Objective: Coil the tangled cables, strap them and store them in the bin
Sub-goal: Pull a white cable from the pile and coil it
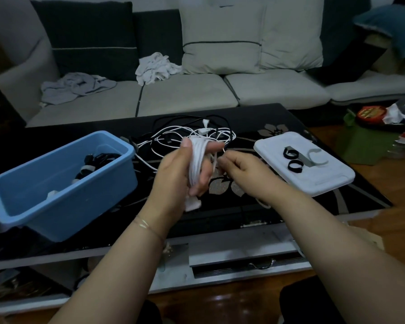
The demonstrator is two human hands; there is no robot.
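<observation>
One thin white cable (198, 164) is wound in a bundle round the left hand (182, 174), which grips it above the table; it looks light, limp and springy, so pinch across all loops mid-bundle or they'll likely slump apart. Right hand (240, 168) pinches the loose strand just beside the left fingers. Beyond both hands, the tangled black and white cables (189, 134) trail from it and could snag; black looped straps (292, 160) on the white lid (323, 181) lie right of the right hand, blue plastic bin (63, 202) left of the left.
</observation>
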